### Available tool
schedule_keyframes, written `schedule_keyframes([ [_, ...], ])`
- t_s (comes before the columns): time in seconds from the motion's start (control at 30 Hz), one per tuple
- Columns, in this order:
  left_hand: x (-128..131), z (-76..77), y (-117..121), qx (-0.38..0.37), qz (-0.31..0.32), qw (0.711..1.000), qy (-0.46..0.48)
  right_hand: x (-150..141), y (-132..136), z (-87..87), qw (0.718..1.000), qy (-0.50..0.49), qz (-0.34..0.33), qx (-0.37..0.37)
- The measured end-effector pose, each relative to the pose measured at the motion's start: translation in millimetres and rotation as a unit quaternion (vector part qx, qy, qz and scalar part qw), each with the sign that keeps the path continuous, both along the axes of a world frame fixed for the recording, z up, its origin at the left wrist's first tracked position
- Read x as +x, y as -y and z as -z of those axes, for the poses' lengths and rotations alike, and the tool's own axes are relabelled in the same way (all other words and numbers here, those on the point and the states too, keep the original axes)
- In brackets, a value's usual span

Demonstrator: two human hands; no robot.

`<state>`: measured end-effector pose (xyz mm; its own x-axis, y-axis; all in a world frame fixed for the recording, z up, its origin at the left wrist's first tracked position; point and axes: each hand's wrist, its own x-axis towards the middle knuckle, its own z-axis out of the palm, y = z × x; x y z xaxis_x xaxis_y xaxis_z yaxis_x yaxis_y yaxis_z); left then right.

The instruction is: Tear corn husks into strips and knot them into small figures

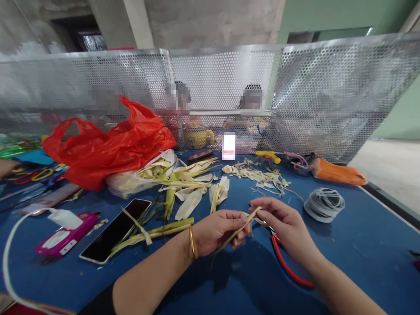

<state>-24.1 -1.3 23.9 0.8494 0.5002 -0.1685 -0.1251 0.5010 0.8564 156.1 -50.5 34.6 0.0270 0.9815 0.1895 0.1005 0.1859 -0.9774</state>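
A narrow strip of dried corn husk runs slantwise between my two hands above the blue table. My left hand, with a gold bangle at the wrist, is closed on the strip's lower part. At its upper end my right hand pinches it between thumb and fingers. Red-handled pliers or cutters lie under and beside my right hand, their jaws partly hidden. Left of my left hand, loose husk strips lie partly over a black-screened phone.
A red plastic bag and husk pieces lie behind my hands. A ball of pale cord and an orange packet are at right. A magenta power bank with a white cable sits left. A perforated metal screen stands behind; people sit beyond it.
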Motion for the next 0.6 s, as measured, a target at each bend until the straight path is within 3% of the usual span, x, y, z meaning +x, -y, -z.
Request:
schedule_keyframes([
  [0.17,4,1.1,4,0.022,-0.012,0.999,-0.047,-2,2,-2.4,1.0,-0.014,0.004,-0.005],
  [0.33,8,-2.4,11,0.172,-0.138,0.968,-0.122,-5,2,6.3,0.998,0.05,0.018,-0.019],
  [0.43,9,-3.4,14,0.238,-0.177,0.943,-0.152,-7,2,10.5,0.997,0.073,0.019,-0.029],
  [0.6,8,-2.7,12,0.186,-0.145,0.964,-0.124,-8,2,8.8,0.998,0.045,0.035,-0.035],
])
